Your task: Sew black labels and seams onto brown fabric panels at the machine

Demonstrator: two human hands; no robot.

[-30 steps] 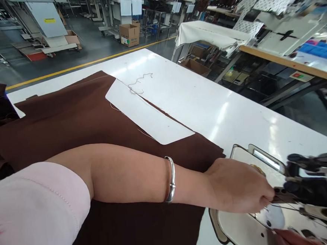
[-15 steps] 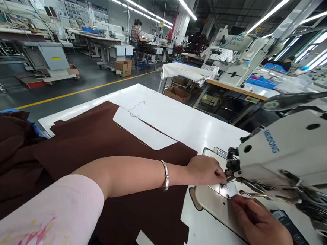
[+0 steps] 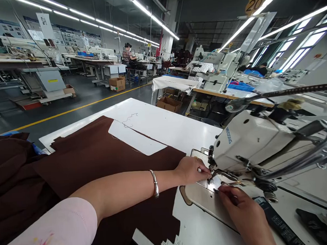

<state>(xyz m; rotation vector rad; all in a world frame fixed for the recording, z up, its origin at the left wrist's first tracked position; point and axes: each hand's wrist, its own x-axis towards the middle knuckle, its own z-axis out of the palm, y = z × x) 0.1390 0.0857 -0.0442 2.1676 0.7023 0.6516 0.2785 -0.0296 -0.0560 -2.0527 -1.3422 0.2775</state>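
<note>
Hands at sewing machine [image 3: 251, 138], needle area.
L hand [image 3: 190, 171] curled over needle plate [image 3: 212, 184]; R hand [image 3: 243, 216] pinched just beside it, any grasped item unclear. Brown fabric [image 3: 99, 160] spread flat on white counter [image 3: 163, 118], left of machine.

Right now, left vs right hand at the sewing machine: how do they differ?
The left hand reaches in from the left over the brown fabric; the right hand comes up from below over the machine bed. The left wrist wears a metal bangle; the right shows none. Both are at the needle area.
</note>
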